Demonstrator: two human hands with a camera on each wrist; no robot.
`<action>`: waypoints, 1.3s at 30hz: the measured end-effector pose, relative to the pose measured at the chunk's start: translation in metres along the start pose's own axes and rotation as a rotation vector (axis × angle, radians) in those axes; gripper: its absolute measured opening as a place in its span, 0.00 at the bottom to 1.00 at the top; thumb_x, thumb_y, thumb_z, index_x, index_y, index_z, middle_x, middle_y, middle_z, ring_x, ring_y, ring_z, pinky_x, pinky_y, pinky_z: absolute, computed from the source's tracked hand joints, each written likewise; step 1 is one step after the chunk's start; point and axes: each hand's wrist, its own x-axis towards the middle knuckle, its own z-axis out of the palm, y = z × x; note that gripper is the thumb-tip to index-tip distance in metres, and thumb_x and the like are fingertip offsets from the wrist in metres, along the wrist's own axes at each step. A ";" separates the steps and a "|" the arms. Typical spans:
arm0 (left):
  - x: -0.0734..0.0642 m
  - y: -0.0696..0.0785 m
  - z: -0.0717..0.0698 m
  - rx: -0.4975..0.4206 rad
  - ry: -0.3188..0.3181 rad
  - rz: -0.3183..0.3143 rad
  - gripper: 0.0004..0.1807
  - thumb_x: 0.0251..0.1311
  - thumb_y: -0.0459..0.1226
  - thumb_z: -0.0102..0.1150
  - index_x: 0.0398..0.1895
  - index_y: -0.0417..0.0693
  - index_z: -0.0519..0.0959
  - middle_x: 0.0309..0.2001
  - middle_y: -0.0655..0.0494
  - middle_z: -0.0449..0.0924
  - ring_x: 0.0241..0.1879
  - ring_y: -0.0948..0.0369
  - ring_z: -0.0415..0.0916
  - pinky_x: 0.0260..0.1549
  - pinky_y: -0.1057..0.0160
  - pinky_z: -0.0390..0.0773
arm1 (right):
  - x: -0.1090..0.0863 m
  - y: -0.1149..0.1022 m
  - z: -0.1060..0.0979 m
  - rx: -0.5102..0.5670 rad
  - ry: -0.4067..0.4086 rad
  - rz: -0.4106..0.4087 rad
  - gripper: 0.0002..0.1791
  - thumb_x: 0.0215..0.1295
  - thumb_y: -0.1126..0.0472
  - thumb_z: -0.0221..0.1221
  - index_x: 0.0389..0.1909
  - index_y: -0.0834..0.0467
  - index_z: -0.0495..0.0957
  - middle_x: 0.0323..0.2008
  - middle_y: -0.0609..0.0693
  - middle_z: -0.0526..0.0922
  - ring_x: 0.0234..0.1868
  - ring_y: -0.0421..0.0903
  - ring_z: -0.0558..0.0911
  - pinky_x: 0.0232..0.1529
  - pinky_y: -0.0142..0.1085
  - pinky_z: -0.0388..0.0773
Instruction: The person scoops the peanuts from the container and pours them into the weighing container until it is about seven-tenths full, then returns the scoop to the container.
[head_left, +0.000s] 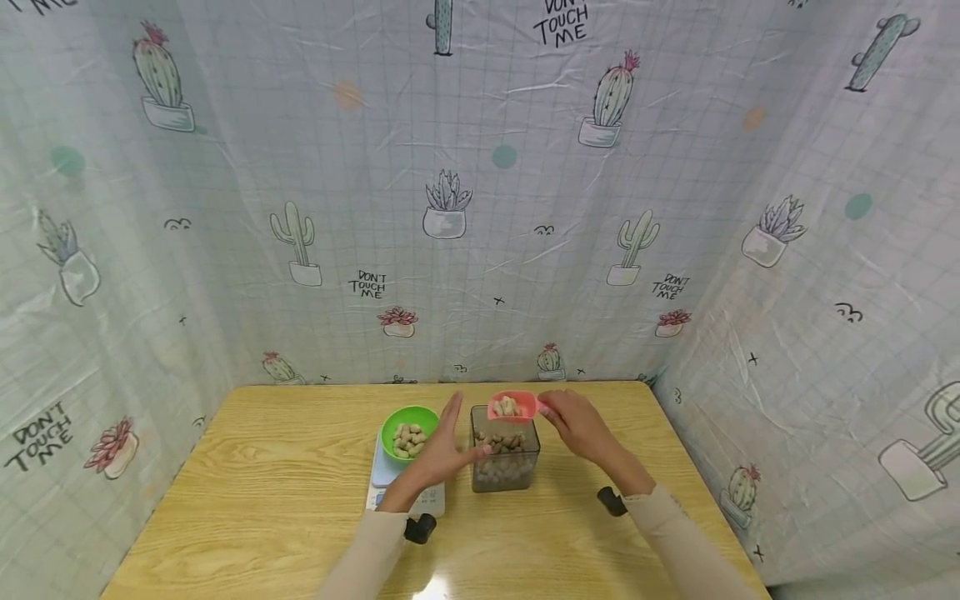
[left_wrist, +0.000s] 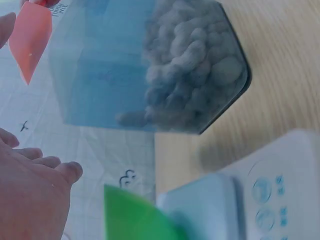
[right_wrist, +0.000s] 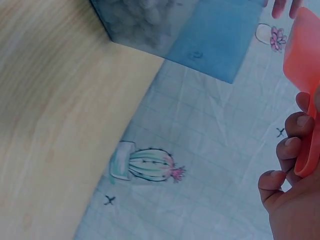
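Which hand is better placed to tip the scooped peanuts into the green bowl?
Probably the right hand: it grips the pink scoop, loaded with peanuts, above the container. The left hand is nearer the green bowl but holds no scoop.

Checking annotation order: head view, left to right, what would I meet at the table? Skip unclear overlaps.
Green bowl → left hand → translucent container → right hand
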 end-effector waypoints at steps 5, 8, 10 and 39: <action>-0.006 0.002 -0.013 0.020 0.036 -0.005 0.59 0.58 0.56 0.65 0.79 0.66 0.31 0.81 0.51 0.31 0.78 0.42 0.39 0.67 0.32 0.56 | 0.010 -0.004 -0.009 -0.006 -0.031 0.001 0.10 0.73 0.59 0.54 0.48 0.57 0.80 0.42 0.51 0.85 0.45 0.52 0.83 0.49 0.49 0.78; -0.010 0.000 -0.022 0.019 0.047 -0.008 0.57 0.60 0.55 0.64 0.79 0.69 0.31 0.81 0.52 0.30 0.78 0.41 0.39 0.66 0.30 0.55 | 0.016 -0.009 -0.014 -0.003 -0.059 0.015 0.11 0.73 0.58 0.54 0.50 0.56 0.80 0.44 0.51 0.85 0.47 0.52 0.82 0.51 0.50 0.78; -0.013 -0.001 -0.029 0.024 0.054 -0.015 0.56 0.61 0.55 0.63 0.78 0.71 0.31 0.81 0.53 0.29 0.78 0.40 0.40 0.65 0.29 0.55 | 0.020 -0.012 -0.016 -0.010 -0.070 0.011 0.11 0.74 0.57 0.53 0.50 0.55 0.80 0.44 0.50 0.85 0.47 0.51 0.82 0.50 0.50 0.78; -0.043 -0.065 -0.077 0.069 0.141 -0.144 0.60 0.57 0.49 0.67 0.80 0.51 0.34 0.80 0.40 0.32 0.76 0.34 0.39 0.66 0.28 0.51 | 0.068 -0.054 0.026 0.004 -0.142 -0.082 0.12 0.74 0.54 0.53 0.50 0.54 0.78 0.43 0.49 0.86 0.46 0.49 0.82 0.50 0.45 0.78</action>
